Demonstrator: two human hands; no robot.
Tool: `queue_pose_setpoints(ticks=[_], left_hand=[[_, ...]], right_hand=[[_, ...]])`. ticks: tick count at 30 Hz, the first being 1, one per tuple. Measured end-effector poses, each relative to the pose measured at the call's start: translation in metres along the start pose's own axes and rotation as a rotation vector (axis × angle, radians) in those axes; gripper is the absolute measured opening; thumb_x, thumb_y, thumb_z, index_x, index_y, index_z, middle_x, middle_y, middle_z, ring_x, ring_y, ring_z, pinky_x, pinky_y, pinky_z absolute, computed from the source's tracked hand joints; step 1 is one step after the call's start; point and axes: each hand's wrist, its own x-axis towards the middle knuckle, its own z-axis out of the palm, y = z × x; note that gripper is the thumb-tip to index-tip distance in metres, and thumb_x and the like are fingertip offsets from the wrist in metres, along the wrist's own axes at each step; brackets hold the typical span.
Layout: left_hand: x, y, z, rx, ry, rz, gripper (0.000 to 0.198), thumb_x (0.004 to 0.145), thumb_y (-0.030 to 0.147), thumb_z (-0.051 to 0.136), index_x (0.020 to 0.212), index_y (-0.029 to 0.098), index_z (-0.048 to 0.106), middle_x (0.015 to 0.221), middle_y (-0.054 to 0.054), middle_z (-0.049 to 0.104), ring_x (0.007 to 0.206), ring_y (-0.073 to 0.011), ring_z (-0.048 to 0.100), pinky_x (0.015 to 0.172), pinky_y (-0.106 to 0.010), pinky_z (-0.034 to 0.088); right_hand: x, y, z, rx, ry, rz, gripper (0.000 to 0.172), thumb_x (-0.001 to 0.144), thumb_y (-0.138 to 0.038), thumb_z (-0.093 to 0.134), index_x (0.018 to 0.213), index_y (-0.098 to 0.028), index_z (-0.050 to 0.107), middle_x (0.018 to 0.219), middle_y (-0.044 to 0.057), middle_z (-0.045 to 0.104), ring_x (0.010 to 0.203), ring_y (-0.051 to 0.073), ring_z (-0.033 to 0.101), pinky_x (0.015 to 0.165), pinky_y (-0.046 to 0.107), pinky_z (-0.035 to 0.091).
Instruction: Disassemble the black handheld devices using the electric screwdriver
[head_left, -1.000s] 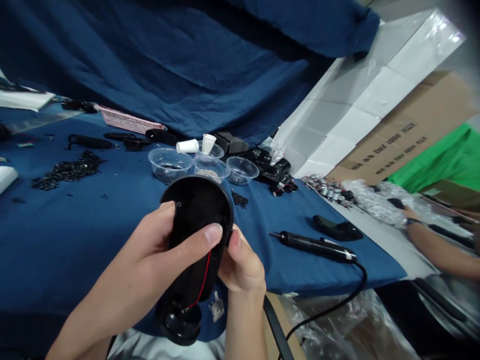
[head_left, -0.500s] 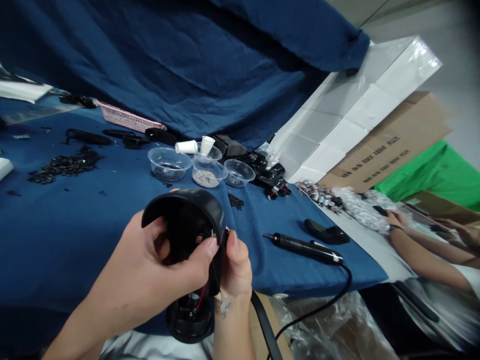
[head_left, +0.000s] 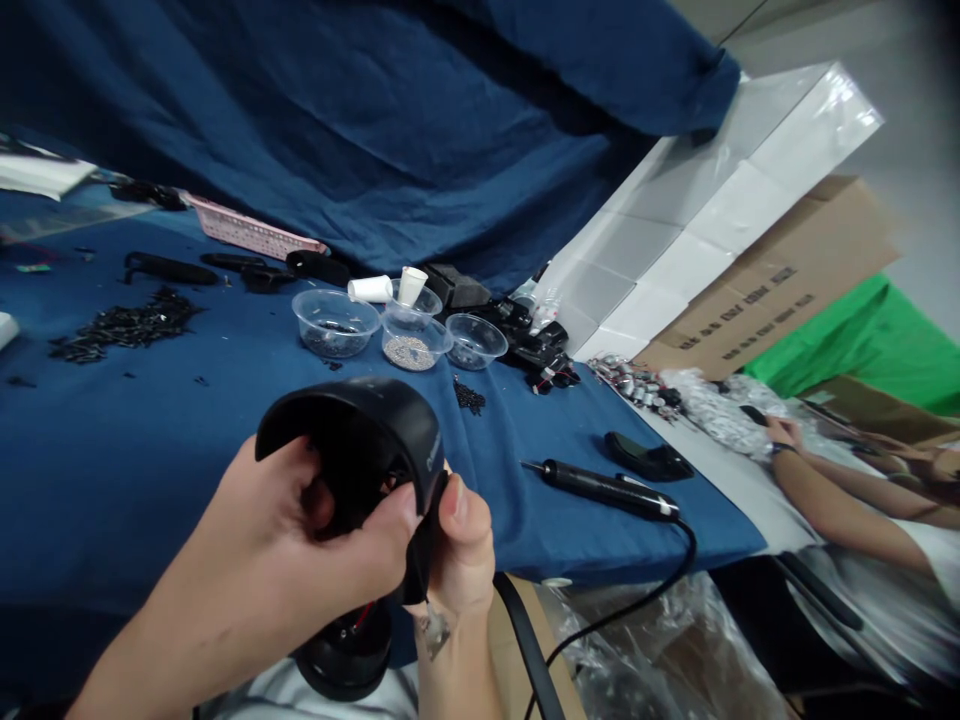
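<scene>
A black curved plastic housing (head_left: pixel 382 405) is held between both hands, low in the centre, its hollow side facing up toward the camera. My left hand (head_left: pixel 277 560) grips it from the left, with fingers inside the hollow and the thumb over the right inner wall. Around its right edge my right hand (head_left: pixel 461 550) is closed, thumb up. Below my left hand a round black end (head_left: pixel 349 650) of the piece shows, with a short red wire. Most of the inside is dark or hidden by my fingers.
Clear bowls (head_left: pixel 337 325) with small parts, paper cups (head_left: pixel 411 287) and a screw pile (head_left: pixel 470 397) lie beyond the hands. To the right are a corded electric screwdriver (head_left: pixel 607 490) and a black shell (head_left: pixel 649 458). Another person's arms (head_left: pixel 840 500) reach in at far right.
The housing has shifted slightly left and tilted, so its outer right side shows more. Both hands moved with it, still holding on.
</scene>
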Motion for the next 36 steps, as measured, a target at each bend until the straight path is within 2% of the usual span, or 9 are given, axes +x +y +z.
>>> queue_pose_setpoints(ticks=[4, 7, 10, 14, 19, 22, 27, 33, 36], left_hand=[[0.001, 0.000, -0.005, -0.023, -0.087, -0.016, 0.030, 0.070, 0.048, 0.078, 0.060, 0.024, 0.063, 0.052, 0.004, 0.055, 0.045, -0.0117, 0.056, 0.040, -0.019, 0.041], [0.001, -0.003, -0.010, -0.107, -0.152, -0.037, 0.034, 0.069, 0.047, 0.089, 0.063, 0.024, 0.064, 0.054, 0.004, 0.055, 0.047, -0.0123, 0.055, 0.043, -0.021, 0.047], [0.001, -0.007, -0.014, -0.153, -0.154, -0.059, 0.038, 0.066, 0.046, 0.095, 0.062, 0.024, 0.064, 0.055, 0.005, 0.051, 0.046, -0.0109, 0.046, 0.045, -0.024, 0.051], [0.001, -0.010, -0.012, -0.115, -0.100, -0.067, 0.054, 0.071, 0.054, 0.096, 0.055, 0.023, 0.055, 0.049, 0.006, 0.042, 0.042, -0.0101, 0.044, 0.040, -0.021, 0.046], [0.005, -0.008, -0.009, -0.111, -0.170, -0.049, 0.057, 0.070, 0.050, 0.095, 0.052, 0.022, 0.049, 0.046, 0.006, 0.042, 0.040, -0.0078, 0.042, 0.039, -0.017, 0.041], [0.009, -0.004, -0.009, -0.126, -0.174, -0.058, 0.055, 0.072, 0.048, 0.094, 0.051, 0.020, 0.051, 0.045, 0.006, 0.040, 0.038, -0.0062, 0.045, 0.038, -0.014, 0.036], [0.015, 0.001, -0.009, -0.141, -0.198, -0.058, 0.045, 0.076, 0.044, 0.090, 0.051, 0.021, 0.061, 0.044, 0.007, 0.039, 0.037, -0.0059, 0.042, 0.037, -0.015, 0.037], [0.018, -0.002, -0.010, -0.053, -0.247, 0.045, 0.056, 0.087, 0.043, 0.085, 0.049, 0.022, 0.050, 0.045, 0.005, 0.044, 0.039, -0.0088, 0.051, 0.038, -0.016, 0.039], [0.020, -0.005, -0.010, -0.016, -0.262, 0.068, 0.055, 0.088, 0.046, 0.085, 0.050, 0.021, 0.053, 0.046, 0.005, 0.046, 0.040, -0.0101, 0.053, 0.038, -0.017, 0.039]], right_hand=[[-0.004, 0.005, -0.004, -0.040, 0.085, -0.039, 0.055, 0.081, -0.078, 0.077, 0.096, -0.025, 0.083, 0.086, 0.011, 0.082, 0.109, 0.037, 0.083, 0.090, 0.048, 0.073], [-0.002, 0.004, -0.007, -0.057, 0.015, 0.017, 0.057, 0.076, -0.082, 0.079, 0.092, -0.026, 0.082, 0.086, 0.011, 0.082, 0.107, 0.038, 0.083, 0.089, 0.050, 0.073], [0.003, 0.000, -0.008, -0.053, -0.070, 0.072, 0.067, 0.065, -0.084, 0.085, 0.095, -0.024, 0.082, 0.088, 0.011, 0.082, 0.106, 0.039, 0.083, 0.088, 0.050, 0.073], [0.004, -0.004, -0.007, -0.047, 0.003, 0.065, 0.063, 0.076, -0.084, 0.078, 0.090, -0.023, 0.082, 0.087, 0.012, 0.082, 0.106, 0.037, 0.083, 0.086, 0.046, 0.073], [-0.002, -0.004, -0.001, -0.032, 0.074, -0.005, 0.059, 0.084, -0.082, 0.075, 0.089, -0.024, 0.081, 0.086, 0.013, 0.082, 0.107, 0.037, 0.083, 0.081, 0.046, 0.073], [0.002, -0.004, -0.003, -0.013, 0.036, -0.002, 0.055, 0.083, -0.076, 0.079, 0.091, -0.021, 0.079, 0.085, 0.013, 0.081, 0.104, 0.036, 0.083, 0.079, 0.044, 0.073], [0.010, -0.007, -0.007, 0.021, -0.021, 0.038, 0.058, 0.080, -0.075, 0.083, 0.098, -0.020, 0.077, 0.086, 0.012, 0.082, 0.102, 0.035, 0.084, 0.077, 0.041, 0.073], [0.004, -0.007, -0.002, -0.123, 0.100, 0.030, 0.069, 0.089, -0.089, 0.067, 0.106, -0.024, 0.081, 0.089, 0.011, 0.083, 0.103, 0.035, 0.084, 0.074, 0.044, 0.074], [0.006, -0.005, -0.003, -0.182, 0.197, -0.001, 0.071, 0.092, -0.093, 0.061, 0.109, -0.027, 0.082, 0.091, 0.009, 0.083, 0.104, 0.034, 0.084, 0.073, 0.044, 0.074]])
